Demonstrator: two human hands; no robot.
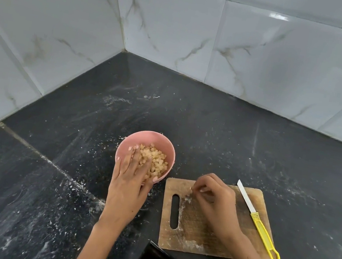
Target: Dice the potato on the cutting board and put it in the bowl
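The dark counter (31, 185) is dusted with pale starchy smears and crumbs, most thickly around the working spot.

Leftmost of the working things is the pink bowl (141, 138), which sits on the counter just beside the upper left corner of the board. It is tipped toward the person, and the left hand (128, 181) seems to be the reason. The fingers lie straight and spread over the near rim, reaching into the bowl onto the diced potato (155, 160), with the thumb down the outside of the wall. This open, pressing grip likely steadies the bowl and keeps the heap of cubes from spilling while more bits are added. Nearly all the potato is already in the bowl, as a pile of small pale cubes.

Next comes the wooden cutting board (180, 189), flat on the counter with its slotted handle hole toward the bowl. It carries only white residue and perhaps a few stray scraps. The right hand (214, 202) rests over its upper middle with fingers curled in, fingertips drawn together near the board's left part. It appears to be pinching or gathering a last small piece. I cannot tell for sure whether it has hold of anything.

Farthest right, the yellow-handled knife (260, 225) lies diagonally along the board's right edge, blade pointing away. It is set aside, so the cutting seems finished.
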